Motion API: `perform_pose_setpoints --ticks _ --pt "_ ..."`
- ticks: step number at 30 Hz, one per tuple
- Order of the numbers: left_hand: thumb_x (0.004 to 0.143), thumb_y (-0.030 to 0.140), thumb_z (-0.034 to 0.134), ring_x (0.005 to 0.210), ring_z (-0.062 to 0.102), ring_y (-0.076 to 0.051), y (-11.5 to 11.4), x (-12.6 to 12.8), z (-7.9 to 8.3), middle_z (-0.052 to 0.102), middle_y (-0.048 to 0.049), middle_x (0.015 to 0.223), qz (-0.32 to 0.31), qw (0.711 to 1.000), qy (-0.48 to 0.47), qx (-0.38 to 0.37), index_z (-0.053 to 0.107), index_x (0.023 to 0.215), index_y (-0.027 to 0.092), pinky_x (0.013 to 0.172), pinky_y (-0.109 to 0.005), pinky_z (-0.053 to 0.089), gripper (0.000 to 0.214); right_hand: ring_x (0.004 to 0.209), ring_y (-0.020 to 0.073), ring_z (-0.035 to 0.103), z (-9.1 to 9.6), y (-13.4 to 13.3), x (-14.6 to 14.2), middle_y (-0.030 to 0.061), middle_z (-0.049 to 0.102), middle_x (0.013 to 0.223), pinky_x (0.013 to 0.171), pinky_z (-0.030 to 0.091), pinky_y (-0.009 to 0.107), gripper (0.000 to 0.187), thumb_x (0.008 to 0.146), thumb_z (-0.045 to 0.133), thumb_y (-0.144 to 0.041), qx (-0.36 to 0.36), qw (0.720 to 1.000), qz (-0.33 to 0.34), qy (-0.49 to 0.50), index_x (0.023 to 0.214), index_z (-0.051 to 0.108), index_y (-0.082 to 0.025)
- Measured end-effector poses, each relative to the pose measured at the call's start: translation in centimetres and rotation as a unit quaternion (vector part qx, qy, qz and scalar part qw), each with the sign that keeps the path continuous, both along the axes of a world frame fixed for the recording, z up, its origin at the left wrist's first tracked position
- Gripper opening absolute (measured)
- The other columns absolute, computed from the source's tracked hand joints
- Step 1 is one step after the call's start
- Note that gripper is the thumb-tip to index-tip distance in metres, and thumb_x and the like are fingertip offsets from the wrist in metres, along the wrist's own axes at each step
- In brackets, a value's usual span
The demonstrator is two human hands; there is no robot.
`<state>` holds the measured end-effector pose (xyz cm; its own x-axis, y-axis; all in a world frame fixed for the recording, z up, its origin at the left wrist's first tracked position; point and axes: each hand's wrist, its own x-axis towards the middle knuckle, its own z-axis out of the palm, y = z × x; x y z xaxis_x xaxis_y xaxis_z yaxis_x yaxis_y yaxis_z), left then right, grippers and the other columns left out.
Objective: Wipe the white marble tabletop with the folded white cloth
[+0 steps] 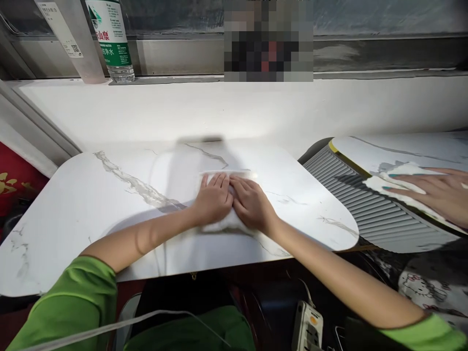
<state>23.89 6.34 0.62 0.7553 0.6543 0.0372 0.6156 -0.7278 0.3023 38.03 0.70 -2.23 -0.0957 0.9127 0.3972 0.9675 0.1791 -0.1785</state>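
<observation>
My left hand (213, 197) and my right hand (252, 202) lie side by side, fingers stretched flat, pressing on a folded white cloth (228, 175) on the white marble-patterned table (109, 195). The cloth shows past my fingertips and a little beneath my wrists. Both my sleeves are green.
Another person's hand (437, 192) rests on a white cloth (395, 180) on a second marble table at the right. A ribbed grey panel (365, 204) lies between the tables. A water bottle (111, 39) stands on the window ledge. A power strip (307, 329) sits below the table.
</observation>
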Motion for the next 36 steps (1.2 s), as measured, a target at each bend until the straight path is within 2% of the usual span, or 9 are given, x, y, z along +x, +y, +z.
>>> perform_pose_setpoints --ticks 6,9,12,15,21,24,27,32,36 --pt "0.099 0.019 0.025 0.147 0.030 -0.021 9.0 3.7 -0.6 0.038 -0.0139 0.157 0.035 0.999 -0.021 0.031 0.038 0.148 0.007 0.123 -0.045 0.013 0.052 0.122 0.0302 0.057 0.2 10.0 3.1 0.0172 0.063 0.132 0.105 0.042 0.045 0.047 0.085 0.038 -0.019 -0.009 1.000 -0.004 0.019 0.127 0.057 -0.010" --pt "0.099 0.019 0.025 0.145 0.033 -0.020 12.8 4.7 -0.9 0.042 -0.0129 0.155 0.053 0.997 -0.036 0.039 0.041 0.145 0.010 0.122 -0.044 0.016 0.050 0.118 0.0290 0.058 0.5 13.9 3.7 0.0164 0.066 0.126 0.102 0.043 0.043 0.045 0.085 0.037 -0.017 -0.017 1.000 -0.006 0.023 0.125 0.058 -0.012" --pt "0.099 0.017 0.024 0.143 0.037 -0.020 14.9 5.1 -1.1 0.047 -0.0114 0.151 0.056 0.996 -0.047 0.049 0.045 0.141 0.012 0.122 -0.046 0.017 0.048 0.120 0.0284 0.057 0.6 16.0 3.8 0.0164 0.065 0.129 0.105 0.039 0.044 0.046 0.084 0.038 -0.017 -0.030 0.999 -0.035 0.020 0.126 0.057 -0.011" --pt "0.099 0.018 0.024 0.145 0.034 -0.020 15.1 5.0 -1.0 0.045 -0.0113 0.153 0.059 0.995 -0.046 0.063 0.045 0.143 0.010 0.123 -0.048 0.011 0.049 0.124 0.0278 0.054 0.5 16.2 3.6 0.0151 0.062 0.135 0.109 0.034 0.046 0.046 0.088 0.036 -0.019 -0.029 0.998 -0.056 0.014 0.130 0.055 -0.012" --pt "0.100 0.019 0.024 0.148 0.029 -0.021 11.8 2.7 -0.8 0.039 -0.0130 0.157 0.069 0.995 -0.027 0.065 0.040 0.147 0.007 0.124 -0.044 0.011 0.051 0.133 0.0269 0.049 0.4 12.9 1.4 0.0146 0.055 0.144 0.111 0.033 0.045 0.049 0.093 0.033 -0.021 -0.041 0.997 -0.067 -0.022 0.136 0.052 -0.012" --pt "0.101 0.021 0.025 0.148 0.028 -0.021 8.7 0.1 -0.7 0.037 -0.0121 0.158 0.073 0.995 -0.019 0.061 0.040 0.148 0.007 0.124 -0.043 0.014 0.051 0.136 0.0285 0.047 0.4 9.6 -1.3 0.0163 0.053 0.146 0.113 0.032 0.048 0.051 0.093 0.031 -0.021 -0.042 0.997 -0.063 -0.034 0.138 0.051 -0.009" --pt "0.101 0.023 0.025 0.149 0.028 -0.021 4.5 -3.5 -0.5 0.036 -0.0106 0.159 0.056 0.997 0.000 0.061 0.038 0.149 0.009 0.124 -0.045 0.017 0.051 0.136 0.0302 0.047 0.2 5.0 -4.5 0.0177 0.051 0.147 0.112 0.033 0.049 0.054 0.096 0.027 -0.025 -0.041 0.997 -0.053 -0.048 0.141 0.049 -0.006" --pt "0.100 0.026 0.027 0.150 0.027 -0.025 -3.3 -9.4 0.0 0.034 -0.0139 0.159 0.029 0.996 0.022 0.079 0.037 0.150 0.006 0.125 -0.046 0.015 0.055 0.139 0.0322 0.043 0.6 -2.8 -7.7 0.0229 0.047 0.148 0.111 0.036 0.048 0.059 0.099 0.024 -0.030 -0.029 0.994 0.064 -0.085 0.143 0.046 0.002" --pt "0.101 0.030 0.028 0.150 0.027 -0.023 -6.1 -11.9 0.6 0.037 -0.0127 0.158 0.014 0.997 0.008 0.074 0.038 0.150 0.009 0.124 -0.046 0.021 0.054 0.138 0.0302 0.045 0.8 -5.3 -8.3 0.0179 0.046 0.151 0.108 0.040 0.048 0.057 0.102 0.023 -0.034 -0.023 0.992 0.108 -0.065 0.148 0.044 -0.006"
